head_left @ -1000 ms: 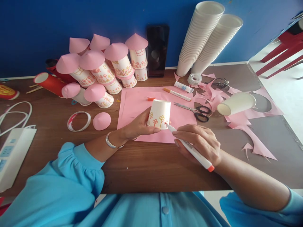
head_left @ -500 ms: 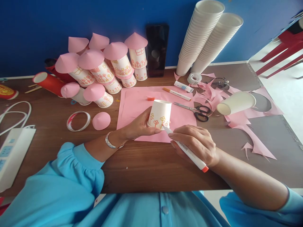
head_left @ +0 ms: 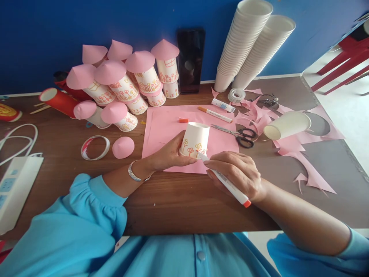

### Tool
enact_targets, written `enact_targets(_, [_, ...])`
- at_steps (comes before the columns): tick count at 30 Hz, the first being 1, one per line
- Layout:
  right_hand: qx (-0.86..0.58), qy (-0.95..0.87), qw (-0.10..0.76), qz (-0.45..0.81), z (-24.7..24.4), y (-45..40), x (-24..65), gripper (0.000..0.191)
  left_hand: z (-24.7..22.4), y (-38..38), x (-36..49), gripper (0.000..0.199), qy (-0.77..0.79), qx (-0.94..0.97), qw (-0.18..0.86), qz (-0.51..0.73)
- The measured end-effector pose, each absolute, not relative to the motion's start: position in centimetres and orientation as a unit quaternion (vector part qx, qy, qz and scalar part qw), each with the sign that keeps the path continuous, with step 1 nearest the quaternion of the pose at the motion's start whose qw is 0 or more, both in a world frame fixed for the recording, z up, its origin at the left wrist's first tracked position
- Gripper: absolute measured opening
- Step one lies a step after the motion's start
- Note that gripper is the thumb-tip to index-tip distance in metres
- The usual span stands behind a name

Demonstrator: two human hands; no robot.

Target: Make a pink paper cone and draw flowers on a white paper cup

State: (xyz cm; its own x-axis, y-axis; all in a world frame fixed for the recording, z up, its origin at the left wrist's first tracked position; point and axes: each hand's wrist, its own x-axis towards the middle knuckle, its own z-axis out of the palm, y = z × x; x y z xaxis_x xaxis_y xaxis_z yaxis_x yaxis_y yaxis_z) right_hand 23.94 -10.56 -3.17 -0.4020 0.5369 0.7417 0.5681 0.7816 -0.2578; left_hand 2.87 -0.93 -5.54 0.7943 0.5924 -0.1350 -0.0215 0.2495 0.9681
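Observation:
A white paper cup (head_left: 195, 134), wide end down, carries red and yellow flowers near its rim. My left hand (head_left: 170, 153) grips it from the left, over the pink paper (head_left: 164, 119). In my right hand (head_left: 238, 173) is a white marker (head_left: 230, 188) with a red end, its tip against the lower part of the cup. A red cap (head_left: 183, 120) lies on the pink paper behind the cup. Also on the paper, to the right, are an orange-ended marker (head_left: 215, 114) and black-handled scissors (head_left: 240, 136).
Decorated cups with pink cones (head_left: 145, 77) stand at the back left, near a black phone (head_left: 190, 61). Tall cup stacks (head_left: 242, 42) lean at the back right. Paper scraps (head_left: 311, 169) and a lying cup (head_left: 288, 125) are at right, a tape roll (head_left: 95, 147) and power strip (head_left: 20, 188) at left.
My right hand and the marker have shifted very slightly left and up. The cup in my left hand has moved a touch to the right. Both holds are unchanged.

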Motion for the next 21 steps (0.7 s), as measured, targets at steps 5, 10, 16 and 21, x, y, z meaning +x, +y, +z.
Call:
enact_targets(5, [-0.331,-0.842,0.427,-0.014,-3.0,-10.5,24.0,0.029,-5.3,-1.0,2.9,0.064,0.260,0.590,0.737,0.202])
enact_targets(10, [-0.309,-0.850,0.427,-0.017,-2.9,-10.4,24.1,0.025,-5.2,-1.0,3.0,0.058,0.261,0.606,0.724,0.199])
enact_targets(16, [-0.321,-0.829,0.456,-0.039,-2.9,-10.6,24.7,0.028,-5.8,-0.9,2.8,0.063,0.246,0.593,0.738,0.206])
enact_targets(21, [-0.389,-0.768,0.509,0.017,-4.0,-10.0,25.3,0.037,-6.6,-0.8,2.5,0.072,0.207,0.537,0.787,0.222])
